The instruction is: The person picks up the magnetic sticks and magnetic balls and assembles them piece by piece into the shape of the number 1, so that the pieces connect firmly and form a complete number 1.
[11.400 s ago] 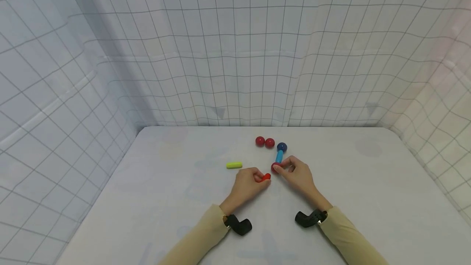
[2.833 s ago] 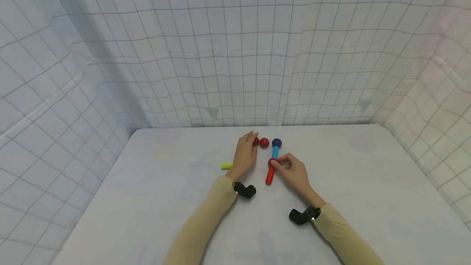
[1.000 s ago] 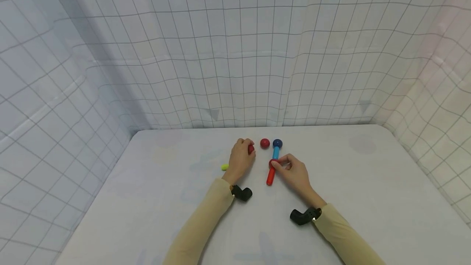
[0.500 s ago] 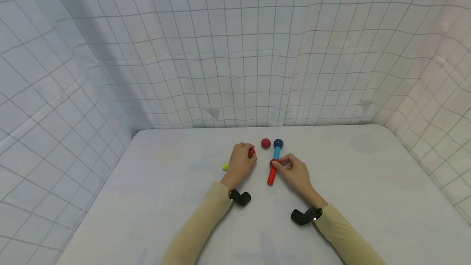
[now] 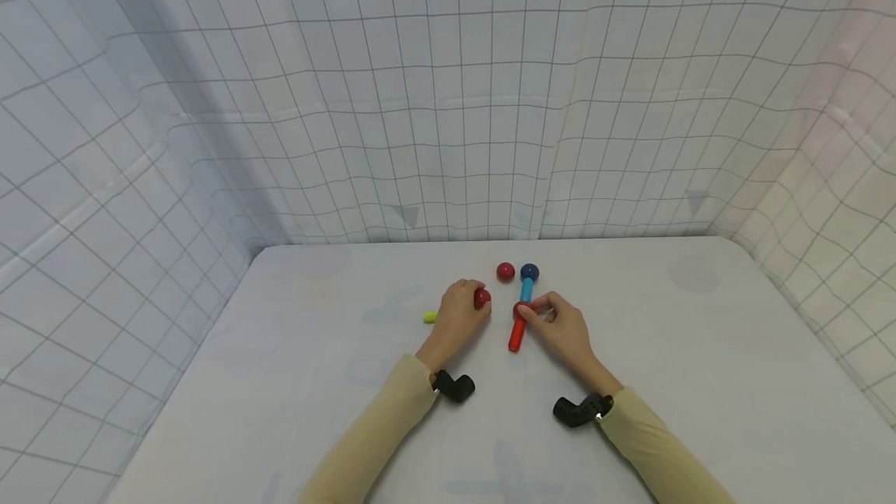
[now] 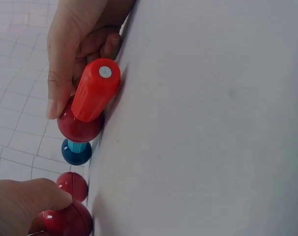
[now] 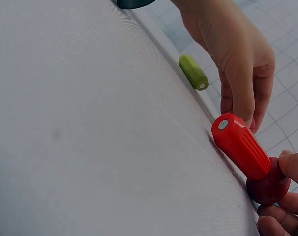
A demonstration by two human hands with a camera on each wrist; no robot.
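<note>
My left hand [image 5: 456,319] grips a dark red ball [image 5: 482,299] between thumb and fingers, low over the white table. Thumb and fingertips of my right hand [image 5: 565,333] pinch another dark red ball [image 5: 519,308]. Joined to that pinched ball are a red magnetic rod [image 5: 516,336] on the near side and a light blue rod [image 5: 526,289] on the far side. A dark blue ball [image 5: 530,272] caps the blue rod's far end. In the left wrist view, the red rod [image 6: 96,91] shows a pale round disc in its free end.
One loose red ball [image 5: 505,271] lies left of the dark blue ball. A yellow-green rod [image 5: 430,317], partly hidden by my left hand, lies on the table [image 5: 294,379]. White gridded curtain [image 5: 448,99] surrounds the back and sides.
The red rod, earlier in my left hand, is now joined to the pinched ball. My left hand has taken the left loose red ball and drawn it nearer. My right hand keeps its pinch.
</note>
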